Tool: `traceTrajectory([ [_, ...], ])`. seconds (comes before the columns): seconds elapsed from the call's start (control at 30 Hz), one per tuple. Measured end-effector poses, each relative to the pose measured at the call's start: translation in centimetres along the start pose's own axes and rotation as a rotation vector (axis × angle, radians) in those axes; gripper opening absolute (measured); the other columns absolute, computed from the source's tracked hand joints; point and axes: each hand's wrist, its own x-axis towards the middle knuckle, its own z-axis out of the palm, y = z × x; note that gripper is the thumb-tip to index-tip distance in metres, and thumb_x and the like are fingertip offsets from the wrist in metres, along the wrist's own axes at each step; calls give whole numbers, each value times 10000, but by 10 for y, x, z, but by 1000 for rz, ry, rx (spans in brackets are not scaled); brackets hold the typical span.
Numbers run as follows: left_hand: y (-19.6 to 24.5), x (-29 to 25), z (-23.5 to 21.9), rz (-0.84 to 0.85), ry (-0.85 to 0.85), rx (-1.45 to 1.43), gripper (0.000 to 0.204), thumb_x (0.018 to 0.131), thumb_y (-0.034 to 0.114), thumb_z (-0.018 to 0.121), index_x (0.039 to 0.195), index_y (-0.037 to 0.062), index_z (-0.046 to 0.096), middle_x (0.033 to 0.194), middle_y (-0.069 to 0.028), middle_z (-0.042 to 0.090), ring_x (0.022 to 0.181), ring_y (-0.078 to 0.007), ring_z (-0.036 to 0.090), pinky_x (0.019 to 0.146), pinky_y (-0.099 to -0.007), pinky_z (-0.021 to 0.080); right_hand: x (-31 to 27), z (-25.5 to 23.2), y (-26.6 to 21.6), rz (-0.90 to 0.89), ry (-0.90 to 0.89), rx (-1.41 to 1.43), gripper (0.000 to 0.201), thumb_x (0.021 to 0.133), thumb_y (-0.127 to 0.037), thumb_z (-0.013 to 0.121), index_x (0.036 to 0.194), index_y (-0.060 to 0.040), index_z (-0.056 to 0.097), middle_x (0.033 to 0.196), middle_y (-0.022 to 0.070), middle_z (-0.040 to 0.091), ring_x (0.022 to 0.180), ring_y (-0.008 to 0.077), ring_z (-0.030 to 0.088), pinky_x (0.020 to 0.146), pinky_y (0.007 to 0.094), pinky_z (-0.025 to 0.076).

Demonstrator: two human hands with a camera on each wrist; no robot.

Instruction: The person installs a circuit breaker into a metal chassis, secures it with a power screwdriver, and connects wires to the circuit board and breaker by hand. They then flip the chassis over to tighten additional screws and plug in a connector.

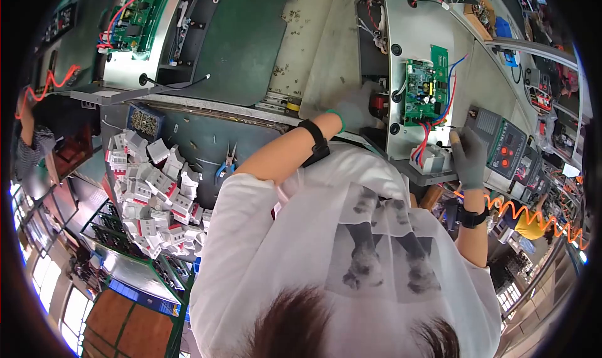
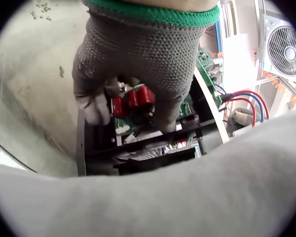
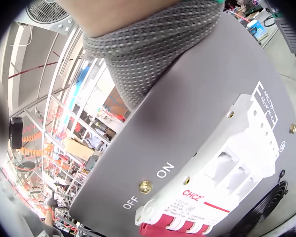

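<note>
My gloved left hand (image 1: 357, 107) reaches down into the black housing (image 2: 93, 165). In the left wrist view, fingers of the left hand (image 2: 138, 49) stand apart on both sides of red cylindrical parts (image 2: 133, 98); some fingertips are hidden. The gloved right hand (image 1: 470, 157) is beside the grey front panel (image 3: 158, 123), at its right end in the head view. Its fingers look extended there, but the right wrist view shows the glove (image 3: 138, 64) passing behind the panel edge, with fingertips hidden. A white breaker (image 3: 212, 182) with red levers sits on that panel.
A green circuit board (image 1: 426, 88) stands on the metal plate beside the housing. White breakers (image 1: 150, 195) lie heaped at the left, near blue-handled pliers (image 1: 226, 166) and a box of screws (image 1: 144, 122). Another unit (image 1: 501, 144) stands right of the right hand.
</note>
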Motion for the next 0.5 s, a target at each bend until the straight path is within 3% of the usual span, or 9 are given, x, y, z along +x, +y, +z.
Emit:
traceTrajectory([
  [0.07, 1, 2, 22, -103, 2, -61, 767, 695, 308, 772, 1306, 41, 391, 1108, -204, 621, 1019, -347, 611, 912, -418, 480, -1, -1, -2, -32, -7, -26, 187, 878, -176, 592, 860, 10, 607, 699, 139, 584, 617, 234, 557, 599, 331, 438],
  [0.13, -2, 6, 32, -205, 8, -119, 771, 698, 325, 763, 1301, 47, 370, 1083, -213, 627, 1008, -351, 616, 889, -422, 489, 1, -2, -4, 65, -56, 4, 225, 898, -211, 587, 887, 13, 603, 690, 87, 552, 639, 127, 485, 595, 303, 412],
  [0.3, 22, -3, 1, -224, -149, 173, 459, 850, 298, 593, 1220, 56, 471, 939, -208, 655, 911, -370, 638, 807, -451, 501, 0, 0, 0, 11, -30, -17, 228, 895, -215, 602, 888, 12, 607, 691, 66, 550, 647, 117, 479, 603, 290, 412],
  [0.43, 7, -4, 6, -141, -67, 144, 348, 876, 264, 551, 1159, 60, 547, 956, -193, 657, 922, -356, 636, 798, -450, 498, 0, 0, 5, 15, -19, -26, 218, 890, -208, 616, 885, 10, 610, 696, 51, 557, 658, 104, 481, 606, 277, 415],
  [0.5, 16, -12, -7, -176, -197, 290, 291, 884, 259, 534, 1102, 78, 603, 975, -161, 663, 915, -350, 638, 795, -443, 501, -1, -1, 4, 16, 1, -6, 215, 888, -207, 603, 881, 8, 609, 691, 89, 568, 625, 151, 507, 598, 302, 425],
])
